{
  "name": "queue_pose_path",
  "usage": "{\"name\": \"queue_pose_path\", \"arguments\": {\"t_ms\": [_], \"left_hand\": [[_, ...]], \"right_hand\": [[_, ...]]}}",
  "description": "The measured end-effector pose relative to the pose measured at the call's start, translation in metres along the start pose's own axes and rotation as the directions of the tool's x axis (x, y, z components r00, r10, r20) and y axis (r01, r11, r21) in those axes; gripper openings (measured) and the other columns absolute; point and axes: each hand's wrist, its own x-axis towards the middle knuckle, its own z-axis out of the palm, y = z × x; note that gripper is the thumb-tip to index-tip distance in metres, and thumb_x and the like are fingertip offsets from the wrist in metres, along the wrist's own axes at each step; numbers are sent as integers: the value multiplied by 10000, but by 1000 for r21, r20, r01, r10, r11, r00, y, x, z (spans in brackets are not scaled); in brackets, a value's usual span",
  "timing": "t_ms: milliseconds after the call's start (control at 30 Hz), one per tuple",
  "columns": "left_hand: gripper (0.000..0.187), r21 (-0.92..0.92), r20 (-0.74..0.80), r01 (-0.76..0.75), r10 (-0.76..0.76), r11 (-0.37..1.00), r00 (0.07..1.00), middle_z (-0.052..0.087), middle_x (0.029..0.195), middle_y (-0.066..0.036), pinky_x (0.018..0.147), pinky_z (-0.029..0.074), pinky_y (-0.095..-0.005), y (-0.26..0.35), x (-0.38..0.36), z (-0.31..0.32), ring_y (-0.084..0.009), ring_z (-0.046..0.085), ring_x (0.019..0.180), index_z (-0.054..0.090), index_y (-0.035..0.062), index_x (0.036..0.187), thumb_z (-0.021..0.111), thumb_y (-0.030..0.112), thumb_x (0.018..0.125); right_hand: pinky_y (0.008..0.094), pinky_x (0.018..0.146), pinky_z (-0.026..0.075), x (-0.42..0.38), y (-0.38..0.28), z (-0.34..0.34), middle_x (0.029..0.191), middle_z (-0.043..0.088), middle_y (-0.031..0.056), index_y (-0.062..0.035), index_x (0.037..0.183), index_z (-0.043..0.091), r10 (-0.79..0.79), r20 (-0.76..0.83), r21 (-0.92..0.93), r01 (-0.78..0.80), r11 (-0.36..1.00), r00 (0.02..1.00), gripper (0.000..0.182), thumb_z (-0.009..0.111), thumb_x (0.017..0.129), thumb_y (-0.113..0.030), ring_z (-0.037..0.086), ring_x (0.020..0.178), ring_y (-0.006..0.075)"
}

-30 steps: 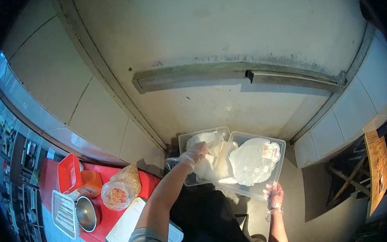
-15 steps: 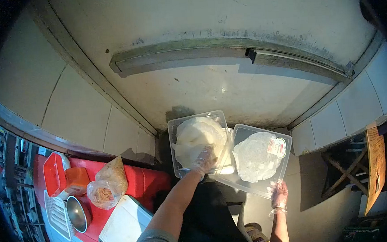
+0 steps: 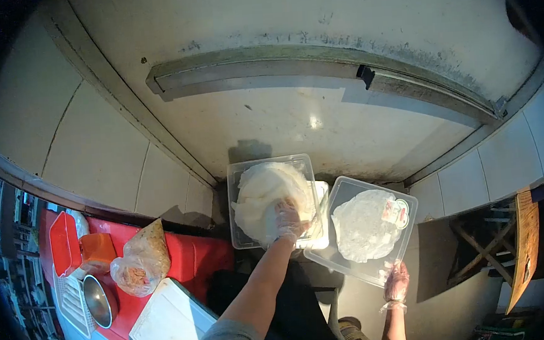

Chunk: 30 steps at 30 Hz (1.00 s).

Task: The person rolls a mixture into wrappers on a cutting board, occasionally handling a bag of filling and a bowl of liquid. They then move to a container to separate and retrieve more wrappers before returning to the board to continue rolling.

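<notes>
A clear plastic container (image 3: 236,229) holds a pile of thin, round, whitish sheets (image 3: 267,192). My left hand (image 3: 287,217), in a clear disposable glove, lies on the near right part of this pile with its fingers stretched over the sheets. To the right is a shallow clear plastic lid or tray (image 3: 327,254) with a round, translucent white sheet (image 3: 363,227) on it and a printed label (image 3: 396,213) near its right side. Also gloved, my right hand (image 3: 396,281) grips the near right corner of that lid or tray, which is tilted.
At left, a red surface (image 3: 196,255) carries a bag of brownish food (image 3: 143,256), a metal bowl (image 3: 98,300), a red basket (image 3: 65,244) and a white lid (image 3: 169,319). A wall (image 3: 282,126) stands directly ahead. A wooden board (image 3: 526,248) is at right.
My right hand has moved the clear lid or tray slightly right, apart from the container. My left hand has shifted a little further over the pile. The view has moved slightly.
</notes>
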Motion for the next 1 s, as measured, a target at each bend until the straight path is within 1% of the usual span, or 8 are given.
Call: {"name": "queue_pose_path", "arguments": {"t_ms": [267,367,500,667,767,833,933,1000], "left_hand": [[516,-27,277,-4,11,1000,961,588,1148,-319,952,491,-468,-35,23,39,-389,607,1087,519,-92,1252,556,292,909],[368,-137,-7,-159,159,978,987,643,1018,-275,882,526,-464,-34,9,6,-380,657,963,583,-38,1168,514,238,935],[316,-205,115,-44,69,978,991,676,948,-225,863,528,-481,-26,13,76,-388,672,906,641,47,1122,565,267,909],[292,-460,78,-107,160,882,984,694,772,-199,726,556,-469,4,-5,22,-351,699,858,732,33,986,606,271,872],[279,-599,145,-35,152,800,978,710,873,-211,752,553,-455,-19,15,15,-379,689,876,753,61,932,586,278,879],[269,-614,7,-54,74,787,997,719,937,-185,794,544,-446,-49,29,5,-380,690,896,760,91,888,601,307,871],[267,-617,193,112,12,779,981,720,898,-172,837,528,-439,-89,58,-41,-366,692,893,761,108,909,618,331,875],[256,-619,141,10,99,786,985,722,907,-161,843,524,-431,-101,70,-59,-346,692,906,755,100,916,619,314,880]], "right_hand": [[305,661,568,-1,9,7,942,697,93,-33,1184,594,-5,52,8,5,1000,999,195,547,1009,-105,619,725,145],[302,635,566,2,12,8,937,708,111,-38,1187,589,-9,23,46,8,999,1000,200,547,1015,-131,631,705,156],[296,566,541,5,14,-3,918,713,98,-45,1179,591,-51,26,4,51,999,998,207,561,1016,-171,638,670,154],[267,525,518,-7,-9,-5,895,717,67,-72,1139,612,-48,-45,-85,44,995,998,205,572,1019,-233,620,608,117],[254,528,519,-2,-9,-21,893,719,57,-74,1120,621,-91,-39,-160,83,984,995,213,582,1015,-255,627,601,112],[247,525,519,0,-4,-22,894,720,51,-74,1111,625,-122,-32,-175,114,978,992,214,587,1013,-260,622,587,106],[246,518,520,-2,-1,-17,895,722,52,-74,1116,621,-160,8,-156,159,975,987,204,590,1012,-246,624,583,103],[253,509,521,-3,-3,-13,894,722,55,-73,1119,618,-121,27,-178,124,976,992,196,590,1011,-234,633,595,107]]}}
